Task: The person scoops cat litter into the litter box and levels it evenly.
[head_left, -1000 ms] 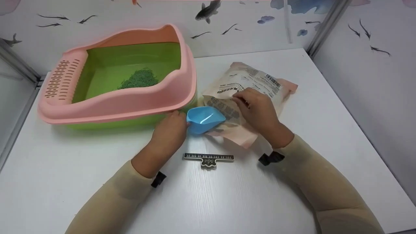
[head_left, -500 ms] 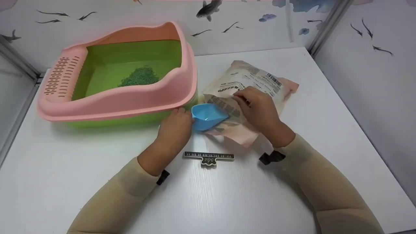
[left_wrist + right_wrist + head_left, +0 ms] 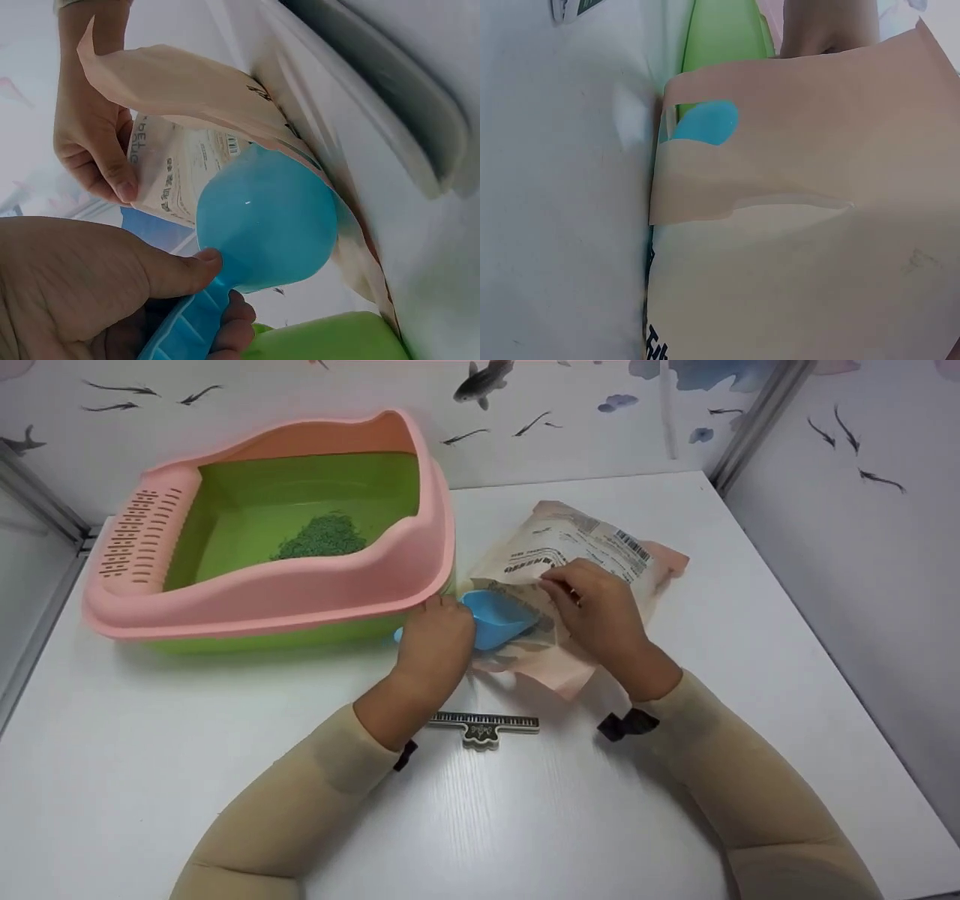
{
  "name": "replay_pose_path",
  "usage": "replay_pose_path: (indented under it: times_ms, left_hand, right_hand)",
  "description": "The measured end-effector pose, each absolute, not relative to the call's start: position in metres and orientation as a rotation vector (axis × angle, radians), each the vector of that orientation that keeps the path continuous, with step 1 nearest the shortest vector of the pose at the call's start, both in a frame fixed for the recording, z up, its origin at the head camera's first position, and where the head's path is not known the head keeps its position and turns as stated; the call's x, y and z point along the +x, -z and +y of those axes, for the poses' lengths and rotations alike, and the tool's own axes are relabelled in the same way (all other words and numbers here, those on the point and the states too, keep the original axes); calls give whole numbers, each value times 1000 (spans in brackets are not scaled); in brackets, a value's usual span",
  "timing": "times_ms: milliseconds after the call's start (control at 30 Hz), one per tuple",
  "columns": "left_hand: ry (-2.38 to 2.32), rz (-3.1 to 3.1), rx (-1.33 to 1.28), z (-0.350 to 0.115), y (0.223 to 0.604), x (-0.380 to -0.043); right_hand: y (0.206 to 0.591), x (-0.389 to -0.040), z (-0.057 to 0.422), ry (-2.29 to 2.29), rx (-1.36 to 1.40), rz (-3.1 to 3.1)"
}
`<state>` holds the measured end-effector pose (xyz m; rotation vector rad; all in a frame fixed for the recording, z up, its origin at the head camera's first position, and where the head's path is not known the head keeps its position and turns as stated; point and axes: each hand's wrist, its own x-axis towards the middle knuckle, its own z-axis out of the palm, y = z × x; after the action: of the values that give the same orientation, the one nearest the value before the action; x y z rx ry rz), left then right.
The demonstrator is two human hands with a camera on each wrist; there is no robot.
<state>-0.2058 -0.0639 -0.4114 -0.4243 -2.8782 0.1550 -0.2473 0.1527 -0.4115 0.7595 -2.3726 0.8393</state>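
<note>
My left hand (image 3: 436,637) grips the ribbed handle of a blue scoop (image 3: 266,217), thumb on top and fingers curled beneath. The scoop's bowl lies at the open mouth of a pale pink and cream printed bag (image 3: 592,536), its tip inside in the left wrist view. My right hand (image 3: 600,604) pinches the upper edge of the bag's mouth between thumb and fingers and holds it raised. Through a gap in the bag in the right wrist view, part of the blue scoop (image 3: 709,122) shows. The bag's contents are hidden.
A green litter box (image 3: 277,495) with a pink rim (image 3: 300,592) stands at the left, a heap of green granules (image 3: 322,538) inside. A T-shaped clip (image 3: 481,729) with a piano-key pattern lies in front of the bag. A printed wall (image 3: 570,450) closes the back.
My left hand has moved right and slightly away from me, carrying the scoop from the bag's edge further into its mouth. The right hand has stayed in place on the bag.
</note>
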Motion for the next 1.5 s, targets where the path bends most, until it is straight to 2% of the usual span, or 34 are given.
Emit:
replay_pose_path:
  times_ms: [833, 1200, 1500]
  left_hand:
    - [-372, -3045, -436, -10, 395, -240]
    - [-358, -3078, -367, 7, 400, -251]
    - [-442, -3037, -347, 23, 408, -247]
  right_hand:
    - [411, -248, 153, -870, 665, -2289]
    - [411, -247, 150, -850, 656, -2271]
    - [411, -247, 152, -833, 622, -2241]
